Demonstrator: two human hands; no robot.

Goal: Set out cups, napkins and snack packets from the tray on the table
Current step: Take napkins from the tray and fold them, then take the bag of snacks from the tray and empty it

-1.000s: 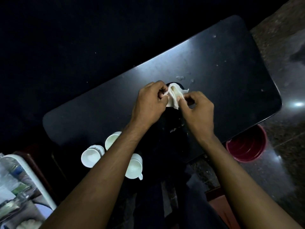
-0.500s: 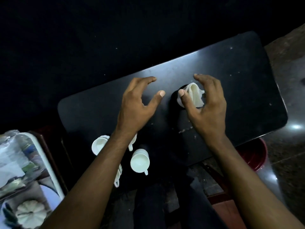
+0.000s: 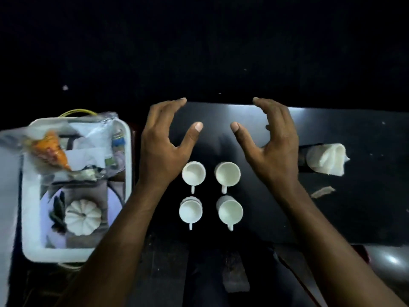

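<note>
Several white cups [image 3: 193,176] stand upright in a square group on the black table [image 3: 365,209], handles toward me. My left hand [image 3: 163,147] hovers open just left of and above the group; my right hand [image 3: 272,147] hovers open on the other side. Neither hand holds anything. A white napkin [image 3: 325,159] stuffed into a dark holder sits to the right of my right hand. At the left stands the white tray [image 3: 75,253], holding an orange snack packet [image 3: 49,149], clear wrapped packets [image 3: 115,149] and white folded napkins [image 3: 86,155].
A white pumpkin-shaped ornament [image 3: 81,217] lies in the tray's near part. A small scrap [image 3: 322,191] lies on the table right of my right wrist. The table's near edge runs just below the cups. Beyond the table's far edge everything is dark.
Both hands let go of the napkin and spread open. The view swung left, so the cups now sit between my hands and the tray is in full view.
</note>
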